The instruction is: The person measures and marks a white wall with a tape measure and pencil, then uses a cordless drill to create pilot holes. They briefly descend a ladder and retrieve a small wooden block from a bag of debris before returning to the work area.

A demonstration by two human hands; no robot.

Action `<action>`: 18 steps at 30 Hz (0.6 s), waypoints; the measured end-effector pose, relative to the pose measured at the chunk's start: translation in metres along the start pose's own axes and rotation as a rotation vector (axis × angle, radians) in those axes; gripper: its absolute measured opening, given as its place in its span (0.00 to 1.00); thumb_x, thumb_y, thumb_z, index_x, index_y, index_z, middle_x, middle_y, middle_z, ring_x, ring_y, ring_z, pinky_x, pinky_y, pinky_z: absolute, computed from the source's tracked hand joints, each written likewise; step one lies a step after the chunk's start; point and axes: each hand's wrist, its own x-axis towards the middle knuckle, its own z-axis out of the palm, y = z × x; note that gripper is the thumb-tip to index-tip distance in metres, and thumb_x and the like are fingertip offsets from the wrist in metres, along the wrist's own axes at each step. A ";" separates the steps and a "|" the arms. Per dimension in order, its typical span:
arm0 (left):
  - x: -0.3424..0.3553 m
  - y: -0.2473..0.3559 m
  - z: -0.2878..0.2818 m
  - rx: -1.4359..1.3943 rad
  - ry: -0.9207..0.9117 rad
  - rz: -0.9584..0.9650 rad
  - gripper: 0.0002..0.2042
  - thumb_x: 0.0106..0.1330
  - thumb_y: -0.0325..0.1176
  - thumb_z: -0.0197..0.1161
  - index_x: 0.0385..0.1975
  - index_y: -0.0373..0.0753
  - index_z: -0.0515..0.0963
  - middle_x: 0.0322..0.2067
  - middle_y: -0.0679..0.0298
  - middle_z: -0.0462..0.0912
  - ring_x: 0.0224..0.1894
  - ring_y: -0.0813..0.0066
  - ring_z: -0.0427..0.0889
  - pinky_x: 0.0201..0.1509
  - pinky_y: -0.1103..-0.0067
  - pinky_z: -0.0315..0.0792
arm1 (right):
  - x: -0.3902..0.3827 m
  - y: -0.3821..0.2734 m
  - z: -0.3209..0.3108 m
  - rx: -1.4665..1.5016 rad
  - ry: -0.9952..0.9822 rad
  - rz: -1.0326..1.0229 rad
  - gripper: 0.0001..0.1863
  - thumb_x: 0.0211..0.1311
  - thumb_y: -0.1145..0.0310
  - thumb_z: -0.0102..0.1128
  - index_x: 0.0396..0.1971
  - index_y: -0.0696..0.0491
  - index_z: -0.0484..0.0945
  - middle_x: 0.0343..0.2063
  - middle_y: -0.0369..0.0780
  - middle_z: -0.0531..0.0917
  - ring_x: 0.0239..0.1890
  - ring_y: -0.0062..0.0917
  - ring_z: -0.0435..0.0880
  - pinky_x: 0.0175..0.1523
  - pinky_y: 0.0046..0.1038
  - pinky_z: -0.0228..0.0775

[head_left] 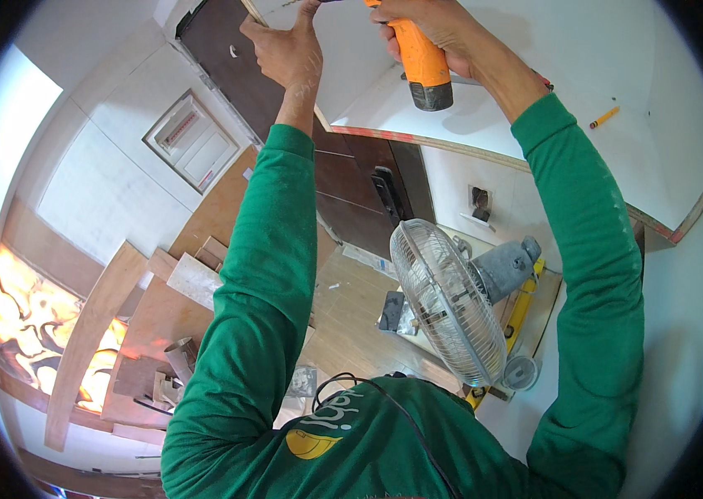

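Both my arms, in green sleeves, reach up to the top edge of the view. My right hand (443, 29) is wrapped around the grip of an orange cordless drill (420, 54) with a black battery base. The drill's front end runs out of the picture. To its left, my left hand (292, 51) is raised with curled fingers beside the edge of a thin board (253, 10). Its thumb and fingertip reach the top edge, near the drill's front, so what they pinch is hidden. Around the hands is a white cabinet-like panel (485, 112) with a raw edge.
A yellow pencil stub (604, 117) and a partly hidden dark tool lie on the white panel. Below stand a grey fan (449, 303) and a yellow level (521, 308). Wooden boards (94, 341) lean at left. A dark door (360, 179) with a black handle is behind.
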 end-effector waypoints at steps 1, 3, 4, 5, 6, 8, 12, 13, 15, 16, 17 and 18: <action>0.002 -0.001 0.000 0.032 -0.023 -0.013 0.40 0.61 0.56 0.81 0.64 0.40 0.69 0.57 0.44 0.83 0.60 0.39 0.85 0.62 0.54 0.78 | 0.000 0.000 0.000 -0.006 -0.003 -0.002 0.06 0.71 0.69 0.69 0.42 0.54 0.82 0.27 0.38 0.84 0.24 0.25 0.85 0.29 0.31 0.81; 0.002 0.000 -0.001 0.045 -0.043 -0.025 0.42 0.60 0.56 0.81 0.66 0.40 0.67 0.59 0.44 0.82 0.60 0.39 0.85 0.62 0.53 0.78 | 0.000 0.000 0.000 -0.013 -0.004 -0.012 0.06 0.71 0.70 0.69 0.42 0.54 0.82 0.27 0.38 0.84 0.24 0.25 0.85 0.29 0.31 0.81; 0.002 0.001 -0.001 0.025 -0.041 -0.025 0.41 0.60 0.56 0.81 0.66 0.40 0.68 0.58 0.44 0.83 0.60 0.39 0.85 0.62 0.54 0.78 | 0.000 -0.001 0.000 -0.016 -0.004 -0.016 0.06 0.71 0.70 0.69 0.42 0.54 0.82 0.27 0.38 0.84 0.24 0.25 0.85 0.29 0.31 0.81; 0.001 0.001 -0.001 0.005 -0.039 -0.025 0.41 0.60 0.56 0.81 0.65 0.40 0.69 0.58 0.43 0.83 0.60 0.39 0.85 0.62 0.54 0.78 | 0.000 -0.001 0.001 -0.016 -0.001 -0.008 0.06 0.71 0.70 0.69 0.42 0.54 0.82 0.27 0.38 0.84 0.24 0.25 0.85 0.29 0.31 0.81; 0.001 0.000 0.000 0.008 -0.033 -0.017 0.41 0.60 0.56 0.81 0.65 0.40 0.69 0.58 0.43 0.83 0.60 0.39 0.85 0.62 0.54 0.78 | 0.000 -0.002 0.001 -0.015 0.002 0.000 0.06 0.71 0.70 0.69 0.42 0.54 0.82 0.26 0.38 0.84 0.24 0.26 0.85 0.29 0.31 0.81; 0.003 -0.004 0.001 0.015 -0.018 -0.003 0.41 0.60 0.56 0.81 0.66 0.40 0.68 0.58 0.44 0.83 0.60 0.38 0.85 0.62 0.54 0.78 | 0.000 -0.002 0.002 -0.031 0.005 0.006 0.06 0.71 0.70 0.69 0.42 0.54 0.82 0.26 0.38 0.84 0.24 0.26 0.85 0.29 0.31 0.81; 0.006 -0.022 0.002 -0.003 -0.098 0.047 0.54 0.53 0.72 0.80 0.66 0.33 0.66 0.53 0.43 0.86 0.59 0.42 0.88 0.66 0.56 0.79 | 0.001 -0.003 0.003 -0.059 0.006 0.001 0.06 0.72 0.69 0.68 0.42 0.55 0.82 0.26 0.38 0.84 0.24 0.26 0.85 0.29 0.32 0.81; 0.008 -0.025 0.004 0.003 -0.085 0.053 0.54 0.53 0.72 0.80 0.66 0.33 0.66 0.53 0.43 0.86 0.58 0.42 0.88 0.66 0.56 0.79 | 0.001 -0.004 0.003 -0.056 0.006 0.000 0.06 0.72 0.69 0.68 0.42 0.55 0.82 0.26 0.38 0.84 0.24 0.26 0.85 0.29 0.32 0.81; 0.007 -0.024 0.004 0.018 -0.078 0.048 0.54 0.53 0.72 0.80 0.66 0.33 0.66 0.53 0.43 0.86 0.58 0.42 0.88 0.66 0.56 0.79 | 0.000 -0.003 0.004 -0.050 0.029 0.021 0.06 0.72 0.69 0.68 0.41 0.55 0.82 0.26 0.38 0.84 0.24 0.26 0.85 0.29 0.32 0.81; 0.007 -0.024 0.004 0.027 -0.081 0.038 0.54 0.53 0.72 0.80 0.66 0.33 0.66 0.53 0.43 0.86 0.59 0.42 0.87 0.66 0.57 0.78 | 0.000 -0.003 0.005 -0.046 0.040 0.031 0.06 0.72 0.69 0.68 0.41 0.55 0.82 0.26 0.39 0.85 0.24 0.26 0.85 0.29 0.32 0.81; 0.006 -0.020 0.003 0.034 -0.086 0.030 0.54 0.53 0.72 0.80 0.66 0.33 0.66 0.53 0.43 0.86 0.59 0.42 0.87 0.67 0.57 0.78 | 0.000 -0.003 0.004 -0.044 0.037 0.026 0.06 0.72 0.69 0.68 0.41 0.55 0.82 0.26 0.39 0.85 0.24 0.26 0.85 0.29 0.32 0.81; 0.005 -0.016 0.003 0.022 -0.066 0.014 0.49 0.55 0.67 0.81 0.65 0.36 0.67 0.54 0.44 0.85 0.58 0.41 0.87 0.65 0.56 0.78 | 0.001 -0.002 0.003 -0.042 0.033 0.020 0.06 0.72 0.69 0.68 0.41 0.55 0.82 0.27 0.39 0.85 0.24 0.26 0.85 0.29 0.32 0.81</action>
